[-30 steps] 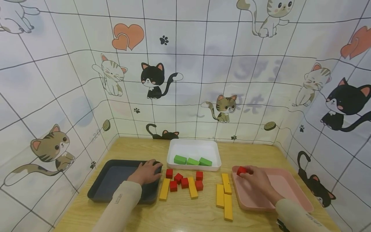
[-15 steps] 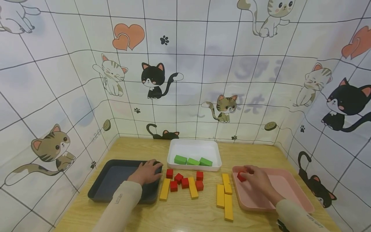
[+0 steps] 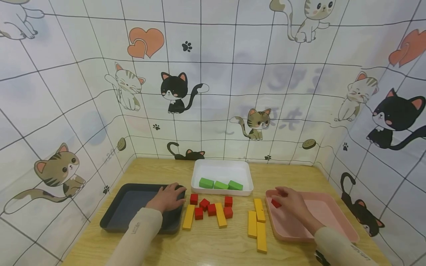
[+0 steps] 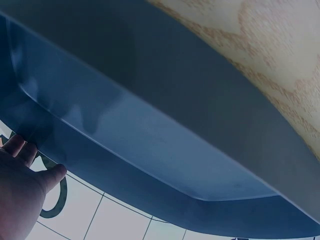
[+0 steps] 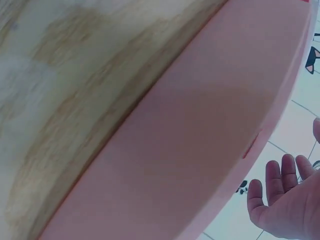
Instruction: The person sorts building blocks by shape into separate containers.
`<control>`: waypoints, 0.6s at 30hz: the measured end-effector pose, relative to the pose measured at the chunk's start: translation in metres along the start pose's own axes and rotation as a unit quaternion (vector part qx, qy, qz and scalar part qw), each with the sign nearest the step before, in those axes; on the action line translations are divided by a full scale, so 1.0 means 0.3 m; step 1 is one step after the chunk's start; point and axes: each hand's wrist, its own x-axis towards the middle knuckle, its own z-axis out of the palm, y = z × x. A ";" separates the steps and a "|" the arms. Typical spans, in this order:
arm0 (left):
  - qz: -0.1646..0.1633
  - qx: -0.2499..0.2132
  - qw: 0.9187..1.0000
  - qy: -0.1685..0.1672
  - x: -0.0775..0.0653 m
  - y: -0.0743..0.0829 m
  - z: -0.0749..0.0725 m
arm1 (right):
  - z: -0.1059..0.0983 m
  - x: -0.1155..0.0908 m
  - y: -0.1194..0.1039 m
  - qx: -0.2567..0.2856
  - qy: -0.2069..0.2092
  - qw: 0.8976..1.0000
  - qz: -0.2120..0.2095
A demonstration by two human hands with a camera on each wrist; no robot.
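Before me at lower right of the frame, the right grip [image 3: 293, 204], loosely parted, hovers beside a red block [image 3: 275, 204] inside the pink tray [image 3: 329, 210]; at lower left, the left grip [image 3: 168, 199] lies spread at the rim of the dark tray [image 3: 139, 199].

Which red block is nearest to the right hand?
The red block inside the pink tray, beside the right hand; the other red blocks lie outside.
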 end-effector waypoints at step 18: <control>0.007 0.004 1.000 -0.001 0.001 -0.001 -0.004 | 0.055 -0.040 -0.143 0.069 -0.020 0.995 -0.063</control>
